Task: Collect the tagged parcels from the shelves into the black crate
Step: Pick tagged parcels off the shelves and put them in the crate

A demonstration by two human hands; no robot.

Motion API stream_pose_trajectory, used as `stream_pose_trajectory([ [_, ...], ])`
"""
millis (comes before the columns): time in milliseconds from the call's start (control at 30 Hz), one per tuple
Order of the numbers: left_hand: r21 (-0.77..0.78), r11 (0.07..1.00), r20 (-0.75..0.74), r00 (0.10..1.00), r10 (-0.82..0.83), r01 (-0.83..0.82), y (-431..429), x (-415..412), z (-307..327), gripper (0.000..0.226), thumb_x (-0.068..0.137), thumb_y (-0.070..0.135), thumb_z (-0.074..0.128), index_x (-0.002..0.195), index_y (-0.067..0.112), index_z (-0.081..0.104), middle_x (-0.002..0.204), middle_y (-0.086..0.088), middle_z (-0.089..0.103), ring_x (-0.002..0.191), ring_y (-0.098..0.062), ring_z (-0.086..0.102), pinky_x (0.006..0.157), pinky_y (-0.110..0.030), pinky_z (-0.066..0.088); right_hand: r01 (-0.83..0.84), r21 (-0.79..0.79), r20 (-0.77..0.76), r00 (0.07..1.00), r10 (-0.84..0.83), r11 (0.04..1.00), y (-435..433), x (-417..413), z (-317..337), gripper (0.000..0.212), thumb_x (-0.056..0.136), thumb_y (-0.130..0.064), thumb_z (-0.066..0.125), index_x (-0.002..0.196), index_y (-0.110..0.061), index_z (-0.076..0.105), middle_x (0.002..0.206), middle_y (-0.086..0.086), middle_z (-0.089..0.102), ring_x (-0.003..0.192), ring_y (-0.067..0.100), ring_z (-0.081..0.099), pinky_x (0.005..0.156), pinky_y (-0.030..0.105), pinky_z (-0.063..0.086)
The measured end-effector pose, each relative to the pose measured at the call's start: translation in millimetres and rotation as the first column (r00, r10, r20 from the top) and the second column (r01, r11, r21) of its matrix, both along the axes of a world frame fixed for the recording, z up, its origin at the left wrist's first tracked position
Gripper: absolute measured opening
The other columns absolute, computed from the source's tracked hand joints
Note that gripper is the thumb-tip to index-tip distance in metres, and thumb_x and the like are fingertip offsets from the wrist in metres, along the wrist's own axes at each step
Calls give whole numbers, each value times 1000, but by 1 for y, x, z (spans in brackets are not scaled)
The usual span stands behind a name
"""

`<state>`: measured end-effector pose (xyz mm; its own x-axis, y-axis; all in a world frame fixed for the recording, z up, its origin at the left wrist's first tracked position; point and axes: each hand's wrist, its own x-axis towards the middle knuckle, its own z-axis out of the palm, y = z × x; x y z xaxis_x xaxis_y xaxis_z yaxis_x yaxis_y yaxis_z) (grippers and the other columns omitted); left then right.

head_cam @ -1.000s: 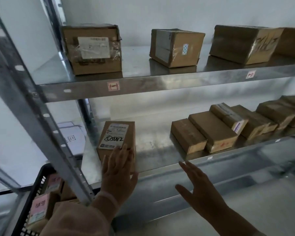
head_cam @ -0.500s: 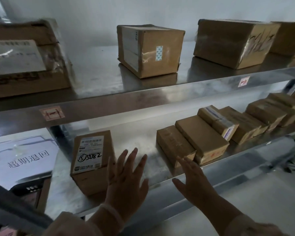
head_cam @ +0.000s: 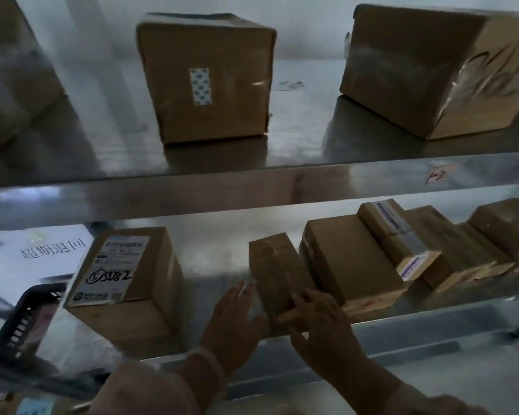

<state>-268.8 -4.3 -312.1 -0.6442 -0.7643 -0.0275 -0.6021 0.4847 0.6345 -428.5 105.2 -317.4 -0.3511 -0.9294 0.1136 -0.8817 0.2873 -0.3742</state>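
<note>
A small plain cardboard parcel [head_cam: 274,272] lies on the lower metal shelf [head_cam: 216,283]. My right hand [head_cam: 321,322] rests its fingers on the parcel's near end. My left hand [head_cam: 232,322] is open, fingers spread, just left of the same parcel, close to its side. Further left stands a taller parcel [head_cam: 126,283] with a white label marked in black pen. The black crate [head_cam: 21,319] shows at the lower left, beyond the shelf end.
A row of flat parcels [head_cam: 351,259] runs right along the lower shelf, one with a taped end [head_cam: 399,241]. The upper shelf [head_cam: 252,181] carries a stickered box [head_cam: 207,82] and a large box [head_cam: 432,70]. A white sign [head_cam: 42,250] hangs at left.
The view has moved closer and right. Both hands have reached forward to the small plain parcel; the right hand now touches its near end, the left hand has left the labelled parcel.
</note>
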Motion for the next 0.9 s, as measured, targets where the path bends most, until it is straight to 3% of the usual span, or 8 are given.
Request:
stream_pose_trajectory([
  [133,196,968,-136,974,183,-155,-3,-26,4,61,97,31,52,150,17,26,151,-8,33,137,-19,34,115,-31,29,-201,-133,50,977,209,971,1,-7,-3,53,75,-36,69,126,-22,62,128,0,60,122,17,49,101,37,46],
  [267,146,961,-33,970,241,-234,-4,-35,-5,66,96,31,54,151,12,22,158,-8,18,144,-22,21,120,-37,19,-66,-8,292,954,66,998,-15,-21,0,64,88,-36,59,145,-25,34,143,-9,39,134,13,32,114,30,25],
  [367,120,946,-20,952,305,-300,2,-33,-9,70,93,31,58,151,13,23,154,-12,19,141,-25,24,118,-31,21,-92,110,736,676,-19,990,-29,-27,10,46,89,-22,63,132,-23,47,120,-1,62,108,14,61,97,41,51],
  [433,192,903,-62,913,403,-385,6,-33,-9,68,92,29,61,149,13,28,144,-16,29,132,-27,36,114,-31,31,-127,79,838,546,3,989,-32,-26,13,36,91,-18,60,126,-24,53,111,0,66,99,11,65,90,37,55],
  [500,277,874,-101,892,440,-399,6,-36,-5,63,91,34,61,144,12,37,137,-16,42,124,-27,46,110,-37,39,-118,-6,859,507,65,993,-30,-25,13,32,92,-17,59,121,-30,56,115,0,63,102,9,64,92,35,54],
  [700,689,682,-364,696,619,-247,7,-42,17,74,73,44,67,139,20,43,129,-10,59,109,-28,62,94,-42,53,-240,-289,633,679,373,927,-21,-22,21,37,91,-20,55,118,-46,56,129,-18,51,121,-3,46,102,17,39],
  [800,812,580,-440,578,687,-72,10,-40,21,58,81,33,60,135,18,47,121,-15,63,100,-31,67,78,-42,58,-132,-320,780,526,340,938,-26,-28,24,36,96,-20,48,122,-44,53,130,-13,53,121,8,51,96,26,46],
  [900,908,382,-419,444,792,175,15,-38,19,55,83,39,53,132,13,50,123,-21,63,111,-41,62,91,-53,53,-51,-129,936,324,138,990,-34,-37,26,43,95,-26,53,131,-45,39,140,-3,41,128,16,46,92,28,50],
])
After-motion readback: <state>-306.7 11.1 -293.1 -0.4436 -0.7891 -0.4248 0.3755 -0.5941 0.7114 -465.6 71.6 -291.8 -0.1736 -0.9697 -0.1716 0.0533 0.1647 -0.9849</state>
